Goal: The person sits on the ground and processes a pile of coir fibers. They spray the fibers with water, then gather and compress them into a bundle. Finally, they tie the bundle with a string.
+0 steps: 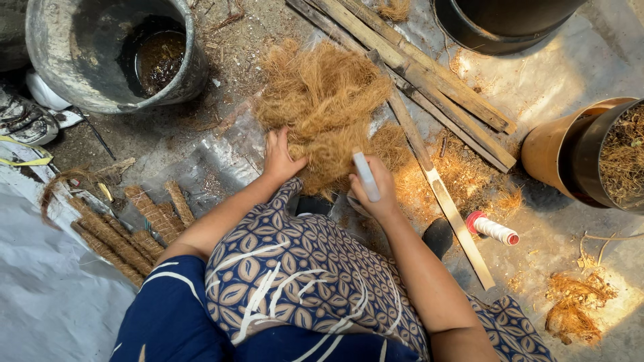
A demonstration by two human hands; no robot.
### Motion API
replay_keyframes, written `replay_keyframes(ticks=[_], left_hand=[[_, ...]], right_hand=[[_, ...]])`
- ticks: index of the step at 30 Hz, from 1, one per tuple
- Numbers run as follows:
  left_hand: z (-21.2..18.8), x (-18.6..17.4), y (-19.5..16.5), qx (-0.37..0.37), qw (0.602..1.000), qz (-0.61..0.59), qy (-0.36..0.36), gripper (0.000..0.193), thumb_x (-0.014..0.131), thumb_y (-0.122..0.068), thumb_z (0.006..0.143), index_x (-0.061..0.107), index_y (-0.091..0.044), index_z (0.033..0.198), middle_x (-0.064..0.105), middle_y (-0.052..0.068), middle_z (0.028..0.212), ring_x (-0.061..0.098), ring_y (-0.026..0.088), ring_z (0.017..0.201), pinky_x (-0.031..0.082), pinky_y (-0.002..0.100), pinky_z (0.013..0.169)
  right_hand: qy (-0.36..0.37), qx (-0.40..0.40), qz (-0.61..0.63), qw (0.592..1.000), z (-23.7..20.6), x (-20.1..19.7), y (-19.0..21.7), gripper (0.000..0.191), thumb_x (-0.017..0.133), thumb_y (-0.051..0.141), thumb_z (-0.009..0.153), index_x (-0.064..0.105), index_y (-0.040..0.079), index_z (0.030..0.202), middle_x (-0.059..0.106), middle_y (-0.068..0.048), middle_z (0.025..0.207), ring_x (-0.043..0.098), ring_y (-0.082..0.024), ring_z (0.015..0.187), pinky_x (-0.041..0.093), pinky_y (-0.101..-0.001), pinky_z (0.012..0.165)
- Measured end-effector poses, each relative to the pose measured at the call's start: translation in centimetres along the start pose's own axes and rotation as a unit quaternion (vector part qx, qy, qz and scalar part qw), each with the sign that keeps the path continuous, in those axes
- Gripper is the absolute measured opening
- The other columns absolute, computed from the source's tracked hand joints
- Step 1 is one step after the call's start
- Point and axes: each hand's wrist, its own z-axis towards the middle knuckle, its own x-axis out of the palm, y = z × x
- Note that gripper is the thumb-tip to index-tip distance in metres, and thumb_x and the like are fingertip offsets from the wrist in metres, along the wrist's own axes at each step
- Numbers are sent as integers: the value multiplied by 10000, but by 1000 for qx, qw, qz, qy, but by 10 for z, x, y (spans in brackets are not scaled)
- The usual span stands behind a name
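Note:
A big heap of tan coconut fibre lies on the ground in front of my knees. My left hand presses flat on its near left edge, fingers spread into the fibre. My right hand is closed around a short white tube that points up and away, at the heap's near right edge. My lap is covered by a brown and blue patterned cloth.
Several fibre-wrapped sticks lie at left. Bamboo slats run diagonally behind the heap. A thread spool sits at right, a grey bucket top left, brown pots at right, loose fibre lower right.

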Motion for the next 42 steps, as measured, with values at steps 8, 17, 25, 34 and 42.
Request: replay_keyframes(ticks=[8, 17, 25, 34, 42], left_hand=[[-4, 7, 11, 40, 997, 70, -3, 1080, 872, -357, 678, 300, -5, 1524, 375, 238, 1293, 405, 434, 1285, 398, 510, 1070], [-10, 1, 10, 29, 996, 81, 9, 1087, 869, -391, 688, 293, -37, 1538, 386, 227, 1294, 433, 426, 1277, 403, 513, 1072], [19, 0, 22, 22, 982, -104, -158, 789, 842, -212, 823, 460, -86, 1502, 580, 215, 1320, 615, 307, 1053, 538, 415, 920], [34, -16, 17, -259, 837, -465, -123, 739, 660, -45, 896, 383, -144, 1574, 643, 182, 1113, 580, 192, 835, 486, 386, 784], [43, -17, 17, -273, 810, -497, -149, 730, 650, -43, 904, 351, -169, 1557, 646, 88, 1190, 623, 180, 1080, 449, 411, 1007]], right_hand=[[53, 56, -14, 997, 7, 2, -14, 168, 719, 151, 860, 627, 66, 972, 644, -102, 857, 664, -253, 780, 523, -372, 726], [54, -9, 23, 998, 17, 14, 13, 130, 663, 83, 881, 627, 74, 1006, 631, -80, 914, 670, -229, 835, 534, -357, 782], [105, -18, -11, 994, -3, 7, -7, 206, 700, 76, 828, 597, 72, 1007, 609, -105, 904, 637, -255, 785, 519, -376, 720], [99, -12, -15, 995, -42, 12, -34, 275, 707, 100, 814, 596, 66, 1063, 616, -121, 932, 654, -311, 816, 532, -401, 717], [93, 105, -118, 983, -81, -14, -65, 279, 730, 147, 784, 608, 104, 1030, 646, -143, 946, 655, -348, 874, 522, -435, 773]])
